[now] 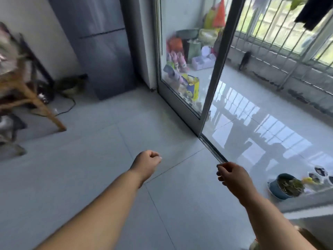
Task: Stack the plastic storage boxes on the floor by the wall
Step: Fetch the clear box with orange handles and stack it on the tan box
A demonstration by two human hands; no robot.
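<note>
My left hand (146,162) is curled into a loose fist above the grey tiled floor (100,159) and holds nothing. My right hand (233,175) hangs with its fingers curled, also with nothing in it, just in front of the sliding door's floor track (212,150). Pale purple plastic storage boxes (203,61) sit on the balcony floor behind the glass door (182,73), among a pile of colourful bags and toys (176,58). Both hands are far from them. The picture is blurred by motion.
A grey fridge (102,51) stands against the wall at the back left. A wooden chair leg (45,109) and a cable (66,109) are at the left. A potted plant (286,185) and small bowls (319,173) sit on the balcony floor at the right. Barred windows (281,33) line the balcony.
</note>
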